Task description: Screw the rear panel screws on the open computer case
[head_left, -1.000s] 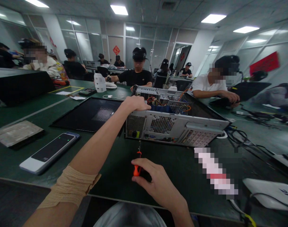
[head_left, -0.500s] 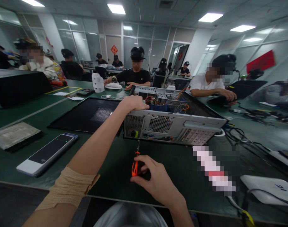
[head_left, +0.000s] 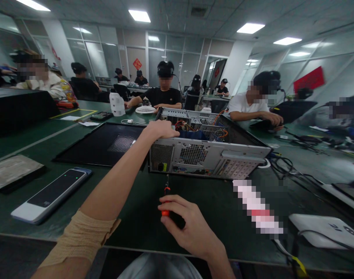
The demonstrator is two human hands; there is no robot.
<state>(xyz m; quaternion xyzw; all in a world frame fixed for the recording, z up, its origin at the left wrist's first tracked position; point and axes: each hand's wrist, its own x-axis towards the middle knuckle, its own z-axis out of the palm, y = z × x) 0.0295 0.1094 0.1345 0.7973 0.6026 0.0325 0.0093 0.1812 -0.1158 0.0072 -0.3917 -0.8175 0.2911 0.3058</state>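
Observation:
An opened desktop computer case point(head_left: 207, 157) lies on its side, its rear panel facing me and its top uncovered. My left hand point(head_left: 162, 129) grips the upper left corner of that panel, its fingers over the edge and partly hidden. Below it, my right hand point(head_left: 188, 221) pinches the orange-and-black handle of a screwdriver point(head_left: 166, 211) between thumb and fingers. The shaft points away from me towards the lower left edge of the rear panel; whether the tip touches a screw cannot be made out. Coloured cables show inside the case.
A black side panel point(head_left: 98, 145) lies left of the case. Nearer me are a white-and-black device point(head_left: 50, 193) and a flat metal drive-like box point(head_left: 15, 170). To the right lie a blurred pink strip point(head_left: 256, 207), a white router-like box point(head_left: 325, 230) and cables point(head_left: 287, 164). Other people sit around.
My right fingers have shifted on the screwdriver's handle, the forefinger now lying across it. My left hand stays on the case. The whole view has moved slightly.

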